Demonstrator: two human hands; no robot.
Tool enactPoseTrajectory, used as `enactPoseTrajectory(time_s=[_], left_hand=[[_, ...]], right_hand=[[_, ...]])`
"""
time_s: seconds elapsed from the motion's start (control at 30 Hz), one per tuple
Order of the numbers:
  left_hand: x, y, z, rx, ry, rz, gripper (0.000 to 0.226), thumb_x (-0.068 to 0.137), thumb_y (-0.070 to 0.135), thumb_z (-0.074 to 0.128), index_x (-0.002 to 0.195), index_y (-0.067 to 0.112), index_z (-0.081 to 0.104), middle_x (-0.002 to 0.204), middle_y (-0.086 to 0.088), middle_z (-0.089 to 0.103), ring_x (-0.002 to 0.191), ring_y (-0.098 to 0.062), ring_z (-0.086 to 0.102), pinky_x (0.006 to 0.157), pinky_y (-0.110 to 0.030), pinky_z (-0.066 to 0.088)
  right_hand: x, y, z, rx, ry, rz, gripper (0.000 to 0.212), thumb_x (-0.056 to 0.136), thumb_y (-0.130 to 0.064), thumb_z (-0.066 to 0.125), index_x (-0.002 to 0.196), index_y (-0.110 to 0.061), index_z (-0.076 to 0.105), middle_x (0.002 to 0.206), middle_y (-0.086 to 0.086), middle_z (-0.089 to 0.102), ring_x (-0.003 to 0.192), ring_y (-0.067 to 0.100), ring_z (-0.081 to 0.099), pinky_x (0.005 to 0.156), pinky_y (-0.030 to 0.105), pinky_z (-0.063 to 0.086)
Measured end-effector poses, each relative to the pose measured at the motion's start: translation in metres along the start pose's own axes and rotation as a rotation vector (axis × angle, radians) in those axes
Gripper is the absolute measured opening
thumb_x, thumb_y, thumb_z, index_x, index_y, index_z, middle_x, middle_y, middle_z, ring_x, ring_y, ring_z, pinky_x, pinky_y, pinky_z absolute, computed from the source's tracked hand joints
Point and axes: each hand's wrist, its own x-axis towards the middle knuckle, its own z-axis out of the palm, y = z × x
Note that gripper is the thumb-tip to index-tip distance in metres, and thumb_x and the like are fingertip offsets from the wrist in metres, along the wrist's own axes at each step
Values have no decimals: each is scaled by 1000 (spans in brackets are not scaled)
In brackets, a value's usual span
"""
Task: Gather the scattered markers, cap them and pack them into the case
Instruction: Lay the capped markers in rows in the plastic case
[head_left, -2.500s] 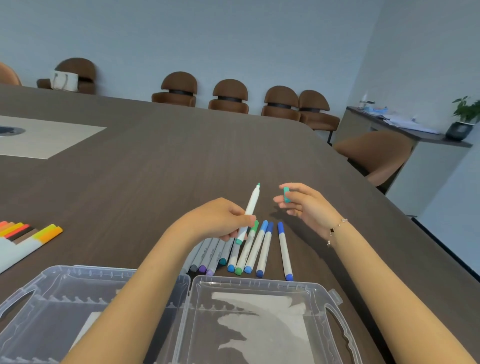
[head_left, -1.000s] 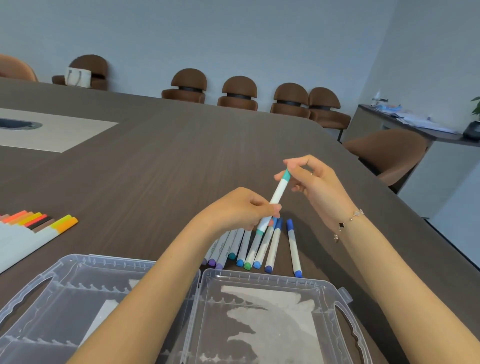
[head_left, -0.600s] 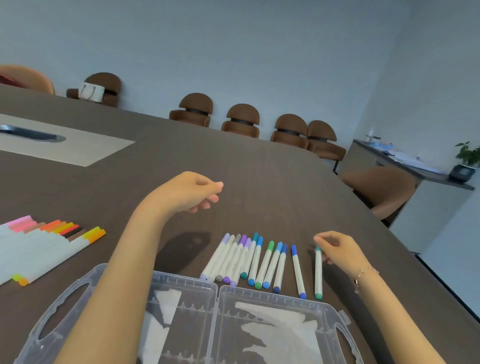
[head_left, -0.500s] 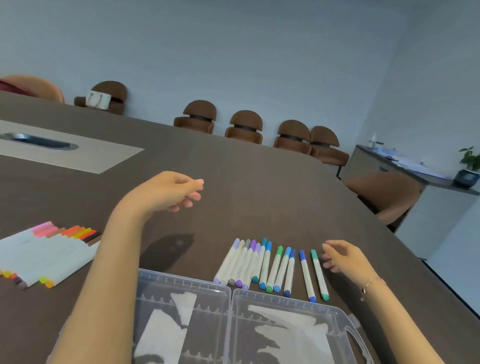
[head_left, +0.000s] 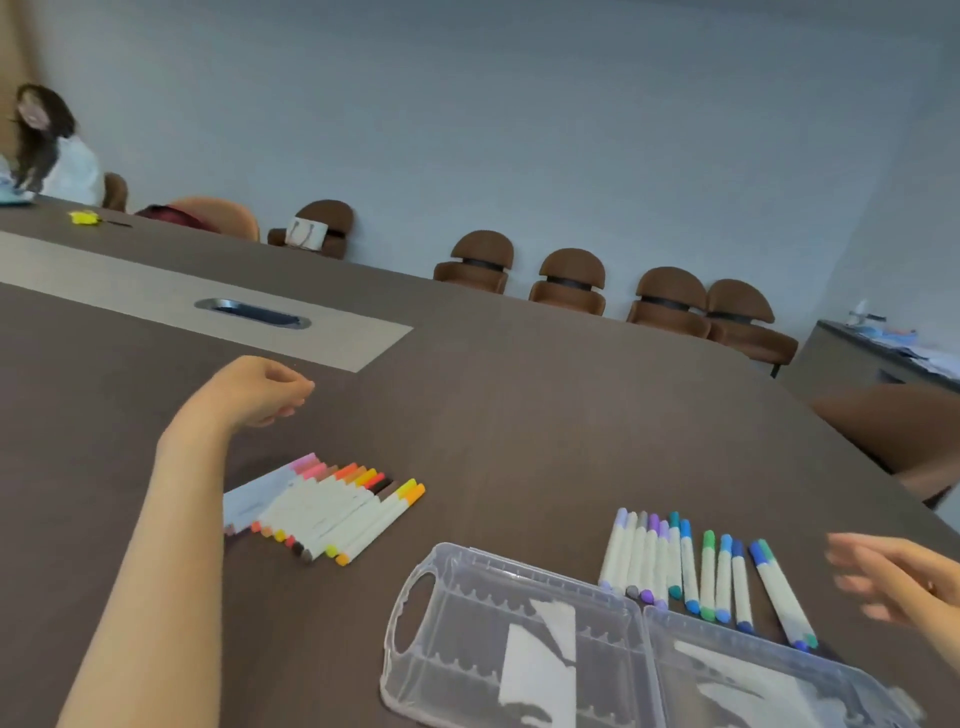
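Observation:
A clear plastic case (head_left: 415, 613) lies open at the near edge of the brown table. Behind its right half lies a row of several capped markers in purple, blue and green (head_left: 675, 566). A second bunch of capped markers in pink, orange, yellow and brown (head_left: 332, 506) lies left of the case. My left hand (head_left: 262, 387) hovers above the table beyond the warm-coloured bunch, fingers loosely curled and holding nothing. My right hand (head_left: 898, 577), blurred, is at the right edge beside the blue-green row with fingers spread, holding nothing.
A light inlay with a metal cable slot (head_left: 253, 313) runs across the table. Brown chairs (head_left: 571, 283) line the far wall; another chair (head_left: 893, 426) stands at the table's right. A person (head_left: 47, 150) sits at the far left. A sideboard (head_left: 883, 358) stands at right.
The teal cap went onto the marker and my right hand laid it at the right end of the row and let go. My view has swung left; my left hand reached out left, empty.

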Motion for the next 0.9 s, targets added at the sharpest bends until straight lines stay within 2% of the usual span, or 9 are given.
enactPoseTrajectory(time_s=[0.13, 0.23, 0.33, 0.4, 0.5, 0.6, 0.7, 0.8, 0.9], left_hand=[[9, -38, -13, 78, -7, -74, 11, 90, 23, 61, 97, 19, 68, 106, -4, 66, 95, -18, 60, 87, -33, 49], [11, -59, -10, 114, 9, -105, 17, 88, 20, 62, 102, 18, 70, 110, -2, 64, 101, -21, 57, 97, -39, 46], [9, -74, -1, 178, -28, -138, 17, 89, 17, 61, 103, 13, 70, 103, 0, 59, 105, -22, 55, 94, -37, 43], [6, -83, 2, 239, -46, -148, 14, 90, 17, 60, 98, 13, 70, 99, -1, 57, 100, -22, 55, 82, -31, 44], [2, -89, 3, 309, -73, -179, 16, 90, 16, 55, 78, 14, 67, 88, -12, 66, 70, -18, 57, 56, -20, 40], [1, -85, 7, 347, -91, -197, 20, 90, 16, 52, 75, 15, 66, 86, -16, 71, 60, -15, 59, 51, -18, 39], [1, -83, 15, 368, -102, -188, 20, 89, 15, 52, 84, 8, 70, 94, -17, 71, 64, -17, 57, 53, -21, 42], [2, -83, 21, 352, -131, -185, 24, 84, 14, 53, 91, 2, 74, 95, -15, 72, 78, -23, 65, 70, -26, 53], [6, -83, 28, 252, -192, -186, 21, 89, 23, 58, 94, 7, 72, 94, -9, 71, 85, -21, 69, 86, -34, 55]], right_hand=[[-31, -53, 47, 50, -49, -104, 68, 50, -91, 49, 94, -44, 68, 95, -18, 71, 84, 5, 69, 71, 30, 57], [-41, -77, 88, 32, -115, -132, 24, 83, -52, 51, 89, -39, 70, 100, -12, 70, 86, 7, 67, 72, 30, 58], [-44, -91, 121, 21, -165, -158, 21, 94, -23, 48, 96, -30, 68, 102, -14, 67, 81, -4, 66, 63, 14, 50], [-47, -97, 140, 28, -164, -184, 21, 95, -21, 49, 98, -26, 68, 102, -16, 66, 82, -4, 65, 59, 13, 51], [-47, -97, 159, 28, -104, -227, 20, 94, -21, 50, 101, -25, 68, 104, -12, 66, 87, 1, 66, 65, 15, 52], [-46, -81, 164, 32, -2, -239, 21, 94, -19, 49, 101, -26, 68, 104, -7, 66, 89, 7, 65, 66, 10, 50], [-45, -65, 155, 70, 69, -179, 26, 95, -14, 47, 94, -30, 68, 92, -2, 69, 86, 13, 66, 58, -1, 43], [-42, -58, 147, 101, 109, -126, 28, 95, -15, 47, 89, -35, 66, 90, -1, 69, 87, 19, 66, 57, 2, 44], [-44, -59, 146, 82, 131, -127, 26, 95, -16, 46, 91, -32, 67, 91, 0, 69, 84, 15, 66, 58, 11, 49]])
